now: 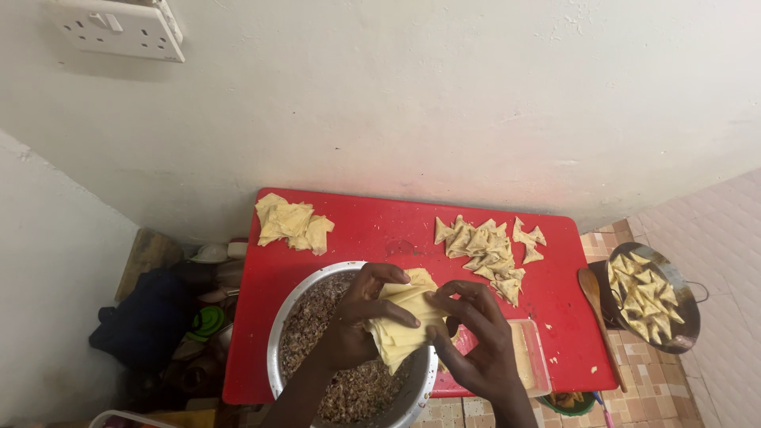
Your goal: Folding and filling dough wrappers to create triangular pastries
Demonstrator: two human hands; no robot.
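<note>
Low in the frame's centre, the left hand [357,317] and right hand [476,341] are pinching a pale, floppy pastry sheet [400,325] over a steel bowl [281,337] of grainy filling on a red table [380,230].

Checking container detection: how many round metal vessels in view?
2. The metal bowl of filling sits on the red table under both hands; the metal pan of folded pastries is on the floor, right. Others may be hidden.
</note>
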